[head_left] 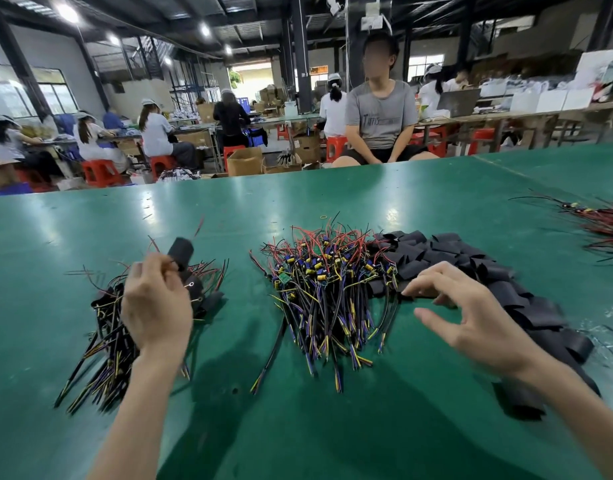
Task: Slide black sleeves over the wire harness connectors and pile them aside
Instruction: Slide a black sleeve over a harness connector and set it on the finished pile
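**A:** Obscured items?

**B:** Finished pile [104, 327], left side of the green desk [228, 209]: partly behind the left hand [156, 306], with its wire ends blurred. Red-wire bundle [606, 226], far right: cut off by the frame edge. Loose-sleeve pile [471, 261]: near end hidden under the right forearm.

**A:** Counts?

**B:** Hands: two. Piles on the desk: four. Harnesses in the centre heap [332, 282], with blue and yellow parts: too tangled to count. Loose sleeves: many, overlapping, not countable. Harness in hand: one.

**A:** Left hand, condition?

**B:** Raised over the finished pile, fingers pinching one harness. Its black sleeve [181, 252] stands tilted above the fingertips, with red wires coming out of the top.

**A:** Right hand [471, 313]?

**B:** Released, fingers spread and lightly bent, holding nothing. Fingertips at the near-left edge of the loose-sleeve pile, just beside the centre heap. Contact with a sleeve: cannot tell.
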Available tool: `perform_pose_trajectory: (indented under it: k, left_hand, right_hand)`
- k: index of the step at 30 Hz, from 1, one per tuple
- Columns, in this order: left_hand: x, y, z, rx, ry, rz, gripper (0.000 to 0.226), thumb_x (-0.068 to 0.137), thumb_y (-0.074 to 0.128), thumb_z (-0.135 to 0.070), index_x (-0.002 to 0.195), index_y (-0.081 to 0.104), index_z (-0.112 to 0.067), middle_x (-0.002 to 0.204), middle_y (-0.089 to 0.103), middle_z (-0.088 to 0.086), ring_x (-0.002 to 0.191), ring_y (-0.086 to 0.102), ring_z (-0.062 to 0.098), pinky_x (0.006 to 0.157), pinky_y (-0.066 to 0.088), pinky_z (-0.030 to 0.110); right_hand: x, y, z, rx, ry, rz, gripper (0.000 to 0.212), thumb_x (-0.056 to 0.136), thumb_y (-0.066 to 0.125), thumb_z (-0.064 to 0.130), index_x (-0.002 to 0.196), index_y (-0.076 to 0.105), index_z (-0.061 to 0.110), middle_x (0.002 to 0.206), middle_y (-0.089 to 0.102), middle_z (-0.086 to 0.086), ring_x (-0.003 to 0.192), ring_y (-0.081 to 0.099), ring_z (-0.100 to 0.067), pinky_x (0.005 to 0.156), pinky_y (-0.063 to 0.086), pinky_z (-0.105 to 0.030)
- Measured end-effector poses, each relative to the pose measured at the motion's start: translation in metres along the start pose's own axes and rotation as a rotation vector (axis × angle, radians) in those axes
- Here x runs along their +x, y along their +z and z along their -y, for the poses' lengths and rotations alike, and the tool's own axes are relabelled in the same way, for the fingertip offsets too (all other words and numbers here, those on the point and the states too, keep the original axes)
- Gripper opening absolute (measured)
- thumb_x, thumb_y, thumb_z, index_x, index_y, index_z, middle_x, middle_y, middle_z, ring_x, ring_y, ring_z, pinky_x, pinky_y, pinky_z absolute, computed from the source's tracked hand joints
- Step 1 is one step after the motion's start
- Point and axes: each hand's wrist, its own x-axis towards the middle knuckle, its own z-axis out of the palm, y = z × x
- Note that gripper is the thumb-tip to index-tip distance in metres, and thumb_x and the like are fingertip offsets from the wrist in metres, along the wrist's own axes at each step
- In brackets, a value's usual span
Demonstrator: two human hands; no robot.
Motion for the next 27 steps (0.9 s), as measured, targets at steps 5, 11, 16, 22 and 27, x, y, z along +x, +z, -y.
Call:
perform_pose_trajectory:
  k: [5,11,16,22,27]
  left_hand:
    - [-0.004,0.012,0.03,0.191,-0.206,0.134,0.018,0.088,0.05,0.002,0.104,0.057,0.007,0.107,0.057,0.032,0.102,0.049,0.045,0.086,0.04,0.052]
    - [-0.004,0.019,0.019,0.34,-0.267,0.187,0.043,0.084,0.056,-0.013,0.116,0.048,0.015,0.12,0.044,0.034,0.11,0.037,0.044,0.092,0.031,0.052]
    - [-0.012,0.019,0.0,0.28,-0.188,0.109,0.05,0.078,0.064,-0.017,0.118,0.045,0.005,0.128,0.038,0.024,0.119,0.032,0.039,0.098,0.026,0.053]
    - [-0.04,0.034,-0.028,0.142,0.106,0.226,0.032,0.083,0.063,-0.02,0.111,0.055,-0.007,0.112,0.055,0.016,0.105,0.044,0.031,0.087,0.031,0.044]
    - [-0.064,0.051,-0.037,0.009,0.086,0.616,0.038,0.089,0.053,-0.05,0.115,0.052,-0.023,0.094,0.059,-0.009,0.1,0.051,0.016,0.09,0.03,0.036]
  right_hand:
    - [0.002,-0.041,-0.019,0.05,0.347,0.474,0.038,0.071,0.081,0.014,0.098,0.061,0.031,0.098,0.062,0.005,0.09,0.057,-0.007,0.074,0.044,-0.014]
    - [-0.011,-0.069,-0.036,-0.229,0.574,0.994,0.07,0.049,0.091,0.035,0.106,0.05,0.04,0.109,0.052,0.012,0.096,0.05,-0.004,0.08,0.043,-0.013]
    - [-0.008,-0.06,-0.04,-0.396,0.608,0.918,0.055,0.056,0.088,0.024,0.096,0.051,0.032,0.094,0.055,0.006,0.071,0.048,-0.007,0.064,0.042,-0.019]
    - [-0.002,-0.031,-0.043,-0.385,0.385,0.55,0.037,0.071,0.078,0.042,0.095,0.052,0.029,0.093,0.057,0.006,0.08,0.052,-0.006,0.074,0.043,-0.021]
    - [-0.004,0.012,-0.04,-0.546,0.331,0.377,0.039,0.078,0.054,0.069,0.096,0.05,0.034,0.089,0.044,0.011,0.086,0.047,-0.01,0.076,0.043,-0.029]
